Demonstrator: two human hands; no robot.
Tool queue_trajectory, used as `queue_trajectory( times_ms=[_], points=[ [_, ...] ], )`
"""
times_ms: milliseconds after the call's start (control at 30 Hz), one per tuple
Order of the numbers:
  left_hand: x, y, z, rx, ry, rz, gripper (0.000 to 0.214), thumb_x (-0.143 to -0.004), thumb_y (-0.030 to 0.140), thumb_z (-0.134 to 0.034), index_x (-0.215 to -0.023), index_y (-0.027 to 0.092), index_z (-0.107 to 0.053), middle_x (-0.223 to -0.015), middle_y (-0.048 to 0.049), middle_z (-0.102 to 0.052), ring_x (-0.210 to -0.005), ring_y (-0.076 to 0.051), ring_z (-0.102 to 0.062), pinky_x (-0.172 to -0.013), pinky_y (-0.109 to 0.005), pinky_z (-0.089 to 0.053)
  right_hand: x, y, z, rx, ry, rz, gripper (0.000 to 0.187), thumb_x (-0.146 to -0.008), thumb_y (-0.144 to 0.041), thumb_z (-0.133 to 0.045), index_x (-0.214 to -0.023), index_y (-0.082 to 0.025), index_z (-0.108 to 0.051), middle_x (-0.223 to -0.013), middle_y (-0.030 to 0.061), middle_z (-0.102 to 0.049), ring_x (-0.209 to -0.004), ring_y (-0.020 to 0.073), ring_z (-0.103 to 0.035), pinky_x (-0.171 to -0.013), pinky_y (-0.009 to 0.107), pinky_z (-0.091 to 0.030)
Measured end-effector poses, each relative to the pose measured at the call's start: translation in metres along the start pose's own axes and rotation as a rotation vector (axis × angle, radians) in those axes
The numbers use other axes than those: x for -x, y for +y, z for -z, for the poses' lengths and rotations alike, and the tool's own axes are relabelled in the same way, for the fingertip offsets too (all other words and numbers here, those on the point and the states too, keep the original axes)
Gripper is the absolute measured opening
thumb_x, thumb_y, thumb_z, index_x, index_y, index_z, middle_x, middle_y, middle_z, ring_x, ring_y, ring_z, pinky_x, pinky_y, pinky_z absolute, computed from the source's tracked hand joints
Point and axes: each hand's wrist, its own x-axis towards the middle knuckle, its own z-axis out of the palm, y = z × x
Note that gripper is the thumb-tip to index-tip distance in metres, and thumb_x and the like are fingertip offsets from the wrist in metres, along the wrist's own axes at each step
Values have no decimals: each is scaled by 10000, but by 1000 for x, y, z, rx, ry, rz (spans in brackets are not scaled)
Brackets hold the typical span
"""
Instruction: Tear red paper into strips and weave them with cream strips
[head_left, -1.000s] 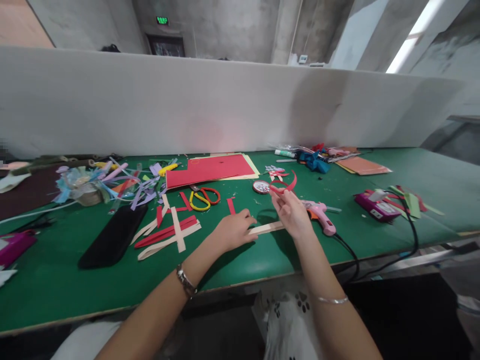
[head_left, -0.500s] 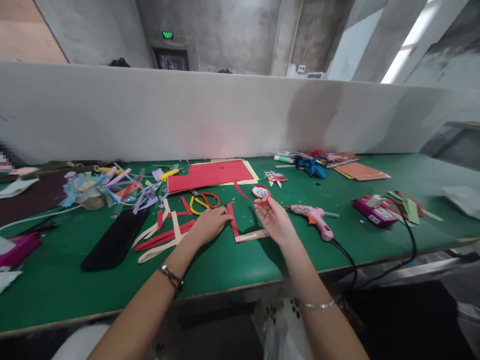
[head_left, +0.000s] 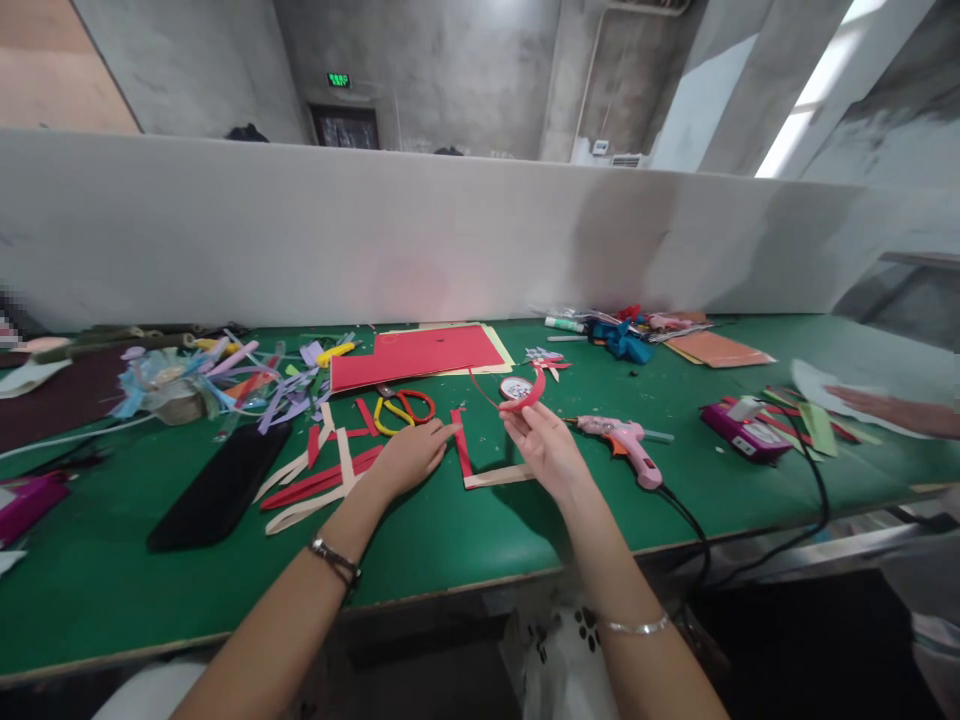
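My right hand [head_left: 546, 448] is closed on a thin red paper strip [head_left: 535, 390], which curls above the fingertips. Behind it lies a small round container [head_left: 517, 388] of tiny pale pieces. My left hand [head_left: 409, 460] rests on the table with its index finger stretched to an L-shaped piece. That piece has a red paper strip [head_left: 463, 455] and a cream strip [head_left: 499, 477], the latter partly hidden by my right hand. Beyond my left hand are scissors [head_left: 409, 408] with red and yellow handles. Several red and cream looped strips [head_left: 322, 487] lie left of it.
A pink glue gun [head_left: 630, 440] with a black cord lies at the right, near a purple box [head_left: 742, 432]. Red card [head_left: 442, 350] lies at the back. A black phone-like slab [head_left: 221, 488] and ribbon scraps [head_left: 289, 390] are left. Another person's hand [head_left: 892, 405] lies far right.
The red strip in my right hand now curls up higher over the fingertips. My left hand has drawn back slightly. Another person's hand has come in at the far right, over a white sheet.
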Motion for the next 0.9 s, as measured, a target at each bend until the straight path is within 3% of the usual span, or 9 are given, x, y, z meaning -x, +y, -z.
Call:
queue_trajectory(
  times_ms=[133, 300, 433, 600, 733, 800, 900],
  points=[
    [1, 1, -1, 105, 1, 7, 338, -830, 168, -311, -1088, 143, -528, -953, -111, -565, -782, -210, -574, -673, -322, -445, 3, 2, -5, 58, -9, -53, 217, -487, -327, -748, -617, -186, -644, -698, -17, -663, -674, 73, -597, -679, 178, -475],
    [-1, 6, 1, 739, 233, 118, 348, -829, 314, -311, -1016, 135, -542, -920, -80, -583, -797, -173, -555, -724, -296, -448, 7, 8, -11, 157, -70, -158, 218, -521, -340, -731, -635, -188, -622, -775, -19, -645, -773, 103, -590, -715, 232, -496],
    [-7, 12, 10, 1097, 318, 216, 378, -775, 379, -377, -1014, 132, -534, -851, -50, -595, -740, -155, -559, -705, -280, -452, 10, 12, -11, 282, -143, -290, 273, -549, -388, -700, -718, -196, -605, -781, -11, -609, -773, 164, -591, -557, 312, -541],
    [-21, 14, 23, 1164, 297, 258, 359, -701, 374, -491, -956, 133, -567, -751, -15, -570, -665, -138, -552, -672, -274, -444, 12, 8, -10, 283, -147, -333, 266, -537, -375, -711, -654, -181, -570, -659, -56, -574, -514, 77, -555, -540, 309, -545],
    [-26, 17, 28, 1283, 321, 209, 479, -711, 409, -479, -1105, 136, -483, -901, -39, -544, -745, -139, -545, -664, -260, -446, 11, -1, -9, 211, -106, -211, 240, -544, -350, -715, -662, -178, -596, -698, -35, -627, -537, 42, -540, -457, 135, -460],
    [-24, 20, 28, 1153, 269, 172, 459, -726, 415, -477, -1089, 134, -497, -915, -47, -538, -779, -148, -528, -690, -269, -436, 8, -5, -6, 113, -50, -132, 256, -522, -357, -726, -664, -187, -598, -703, -32, -646, -541, 35, -535, -412, 97, -405],
    [-15, 24, 24, 860, 94, 71, 417, -716, 414, -532, -1040, 152, -537, -871, -33, -530, -727, -144, -502, -687, -278, -424, 3, -8, 0, -27, 69, -45, 251, -513, -348, -730, -656, -207, -579, -665, -54, -651, -450, 15, -485, -353, 86, -350]
  ],
)
